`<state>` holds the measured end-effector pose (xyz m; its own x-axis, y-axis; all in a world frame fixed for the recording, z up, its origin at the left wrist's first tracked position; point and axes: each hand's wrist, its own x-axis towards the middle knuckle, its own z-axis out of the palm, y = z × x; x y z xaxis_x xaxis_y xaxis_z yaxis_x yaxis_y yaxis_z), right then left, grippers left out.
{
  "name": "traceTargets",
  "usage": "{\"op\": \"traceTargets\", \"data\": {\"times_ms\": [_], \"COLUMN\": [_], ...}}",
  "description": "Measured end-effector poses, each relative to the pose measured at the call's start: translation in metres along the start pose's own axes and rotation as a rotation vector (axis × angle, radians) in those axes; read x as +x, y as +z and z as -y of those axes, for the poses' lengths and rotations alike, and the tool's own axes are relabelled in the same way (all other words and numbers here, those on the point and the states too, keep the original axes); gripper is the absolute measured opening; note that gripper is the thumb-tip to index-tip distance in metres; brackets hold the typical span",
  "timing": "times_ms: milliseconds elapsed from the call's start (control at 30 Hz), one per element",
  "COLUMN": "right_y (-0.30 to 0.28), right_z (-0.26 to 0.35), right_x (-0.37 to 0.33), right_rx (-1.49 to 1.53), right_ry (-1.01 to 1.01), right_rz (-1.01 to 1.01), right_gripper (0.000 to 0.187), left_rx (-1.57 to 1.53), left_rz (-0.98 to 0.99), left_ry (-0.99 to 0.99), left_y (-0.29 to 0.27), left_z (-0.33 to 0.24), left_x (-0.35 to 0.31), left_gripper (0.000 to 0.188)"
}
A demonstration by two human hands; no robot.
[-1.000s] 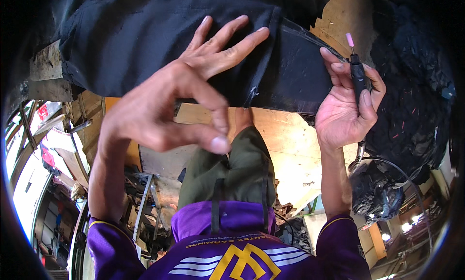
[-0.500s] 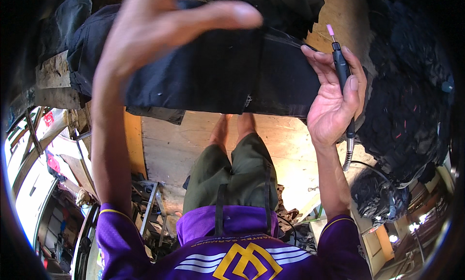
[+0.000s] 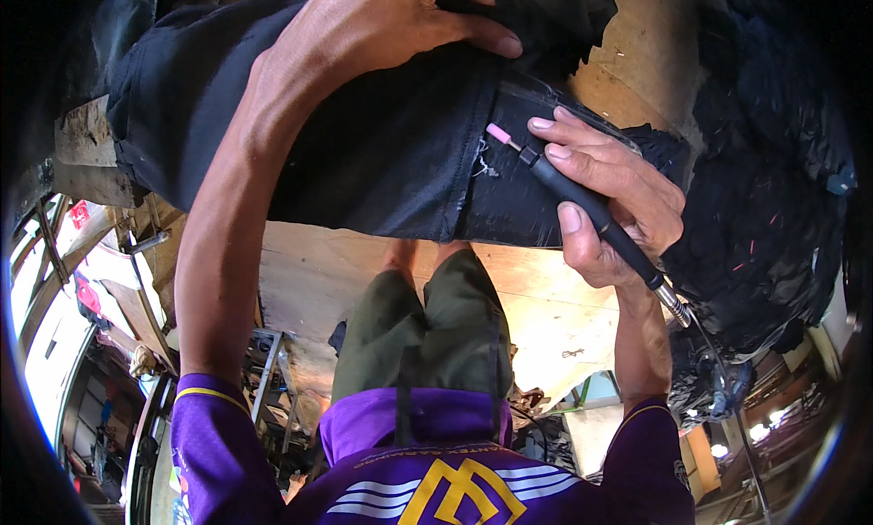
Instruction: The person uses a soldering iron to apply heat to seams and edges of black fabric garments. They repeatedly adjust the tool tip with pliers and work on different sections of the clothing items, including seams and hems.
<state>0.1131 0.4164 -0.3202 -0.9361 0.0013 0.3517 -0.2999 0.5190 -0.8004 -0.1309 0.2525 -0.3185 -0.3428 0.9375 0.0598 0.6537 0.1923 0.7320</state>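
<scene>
My right hand (image 3: 627, 193) is closed around the black pen-shaped handle of a rotary grinder (image 3: 582, 198). Its pink grinding tip (image 3: 498, 133) points up and left, just over the black cloth (image 3: 382, 152), beside a stitched seam with pale frayed threads (image 3: 486, 161). Whether the tip touches the cloth I cannot tell. At the upper edge, my left hand (image 3: 400, 20) grips the black cloth, thumb stretched along it and fingers bent; the picture's edge cuts off part of these fingers. The cloth lies across in front of me, looking like a dark trouser leg.
A large heap of black cloth (image 3: 773, 198) rises at the right. From the grinder a flexible cable (image 3: 727, 380) runs down at the right. Brown board (image 3: 637, 61) shows at the upper right. Below the cloth are my legs and a wooden floor (image 3: 314, 280); a metal frame (image 3: 266, 366) stands at the left.
My left hand has come down from a blurred, spread position onto the cloth. My right hand has moved left, tilting the grinder so its tip is near the seam.
</scene>
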Motion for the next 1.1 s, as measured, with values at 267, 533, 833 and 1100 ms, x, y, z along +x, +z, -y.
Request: {"op": "traceTargets", "data": {"times_ms": [267,533,833,1100], "right_y": [-0.009,-0.006,-0.008,-0.004], "right_z": [-0.013,-0.014,-0.014,-0.015], "right_x": [0.012,0.013,0.018,0.017], "right_rx": [0.010,-0.027,-0.043,-0.063], "right_ry": [0.032,-0.032,-0.026,0.019], "right_rz": [0.029,0.053,0.130,0.066], "right_gripper": [0.035,0.032,0.032,0.033], "left_rx": [-0.127,-0.153,-0.100,-0.122], "left_rz": [0.031,0.030,0.024,0.009], "left_ry": [-0.032,-0.027,-0.066,-0.059], "left_y": [0.004,0.000,0.001,0.002], "left_z": [0.008,0.007,0.004,0.001], "left_x": [0.004,0.005,0.004,0.004], "left_gripper": [0.033,0.033,0.035,0.035]}}
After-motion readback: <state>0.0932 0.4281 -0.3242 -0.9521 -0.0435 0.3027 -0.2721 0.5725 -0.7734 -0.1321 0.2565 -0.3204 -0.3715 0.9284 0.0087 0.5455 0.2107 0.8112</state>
